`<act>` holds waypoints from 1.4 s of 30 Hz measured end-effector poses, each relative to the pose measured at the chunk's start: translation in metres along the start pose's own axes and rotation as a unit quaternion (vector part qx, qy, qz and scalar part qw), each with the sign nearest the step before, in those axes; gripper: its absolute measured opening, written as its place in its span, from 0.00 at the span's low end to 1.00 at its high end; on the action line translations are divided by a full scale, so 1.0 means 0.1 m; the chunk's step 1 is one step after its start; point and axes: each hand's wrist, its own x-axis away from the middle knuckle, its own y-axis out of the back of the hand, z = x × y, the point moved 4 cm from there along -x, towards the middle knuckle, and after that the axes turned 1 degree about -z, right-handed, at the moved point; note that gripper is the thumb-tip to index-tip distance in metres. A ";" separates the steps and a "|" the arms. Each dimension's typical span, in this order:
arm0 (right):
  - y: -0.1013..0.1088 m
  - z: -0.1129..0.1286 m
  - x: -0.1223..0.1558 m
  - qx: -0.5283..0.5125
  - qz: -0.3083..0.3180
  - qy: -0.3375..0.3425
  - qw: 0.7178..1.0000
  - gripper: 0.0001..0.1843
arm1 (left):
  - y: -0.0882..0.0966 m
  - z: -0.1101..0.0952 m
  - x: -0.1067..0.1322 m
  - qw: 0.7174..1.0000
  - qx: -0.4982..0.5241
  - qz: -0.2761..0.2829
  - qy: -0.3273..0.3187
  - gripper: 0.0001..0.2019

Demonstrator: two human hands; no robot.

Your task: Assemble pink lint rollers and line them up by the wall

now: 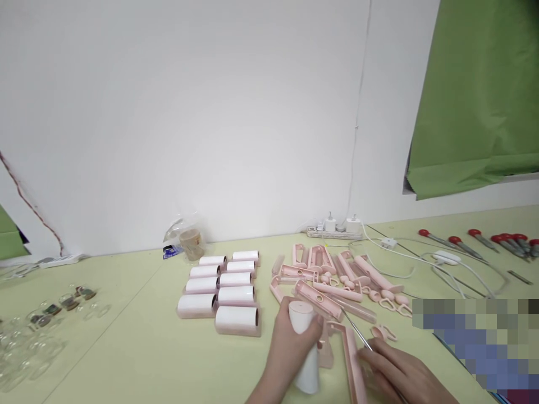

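Head view: well out from the wall-side edge of the counter [138, 359], the left hand [288, 345] is wrapped round a white cylinder [309, 373], while the right hand [398, 365] pinches a slim metal tool [357, 331], its tip best kept off that smooth surface.

White roll [309, 371], metal tool [357, 331] in hands [290, 341]

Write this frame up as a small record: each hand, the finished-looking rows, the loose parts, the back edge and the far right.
Left hand: gripping a white cylinder
Right hand: holding a thin metal tool, exact type unclear
Rows: nine white rolls in two columns, left of the hands
Loose parts: pink plastic pieces, scattered beyond the hands
Back edge: power strip with plugs in it
Far right: red-ended tools
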 end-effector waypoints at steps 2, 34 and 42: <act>0.03 -0.02 -0.09 -0.044 -0.002 -0.048 0.998 0.12 | 0.12 -0.01 0.01 0.999 -0.027 0.032 0.025 0.15; -0.28 0.56 -0.41 -0.352 0.040 -0.246 0.902 0.20 | 0.42 -0.05 0.20 0.819 -0.569 -0.016 -0.065 0.08; -0.06 0.20 -0.62 -0.376 -0.010 -0.302 0.876 0.26 | 0.43 -0.20 0.15 0.863 -0.493 -0.042 -0.100 0.12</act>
